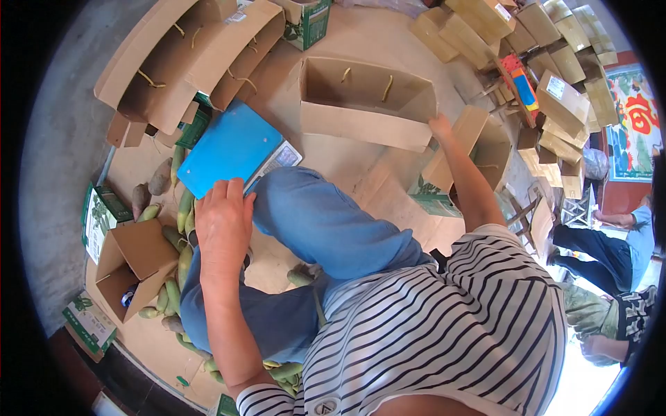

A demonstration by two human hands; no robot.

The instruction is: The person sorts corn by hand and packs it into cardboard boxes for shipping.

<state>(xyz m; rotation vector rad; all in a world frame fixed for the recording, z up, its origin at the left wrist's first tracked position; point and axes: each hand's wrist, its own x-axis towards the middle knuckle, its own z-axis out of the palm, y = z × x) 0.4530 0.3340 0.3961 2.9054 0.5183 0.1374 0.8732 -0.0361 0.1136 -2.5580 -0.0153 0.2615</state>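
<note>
**Open carton at your right hand, blue scale at your left**

You have a smooth, tan floor (347,170) before you, with stacked cartons (563,104) across the room. Cord loops hang inside the long open cardboard box (368,132); your right hand (440,126) has its fingers clamped on that box's near corner. Your left hand (223,215), fingers side by side and thumb apart, lies at the edge of the flat blue scale (232,149). Beside elongated green produce (184,265), a small carton (151,251) holds a blue-and-white item (127,297).
</note>
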